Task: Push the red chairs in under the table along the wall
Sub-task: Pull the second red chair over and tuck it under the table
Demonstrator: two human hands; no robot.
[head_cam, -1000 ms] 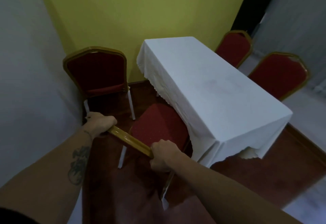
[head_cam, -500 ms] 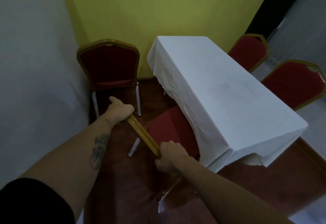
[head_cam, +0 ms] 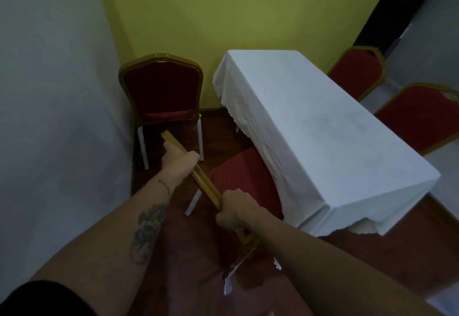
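Observation:
A red chair with a gold frame stands at the near long side of the table, which wears a white cloth. Its seat reaches partly under the cloth's edge. My left hand grips the far end of the chair's gold top rail. My right hand grips the near end of the same rail. A second red chair stands in the corner beyond, against the yellow wall, apart from the table.
Two more red chairs stand on the table's far side at the right. A grey wall closes the left side. Dark red carpet covers the floor around the chair's white legs.
The held chair has swung and slid toward the table, its seat going further under the cloth. Both hands stayed on the rail. My view moved closer and to the left.

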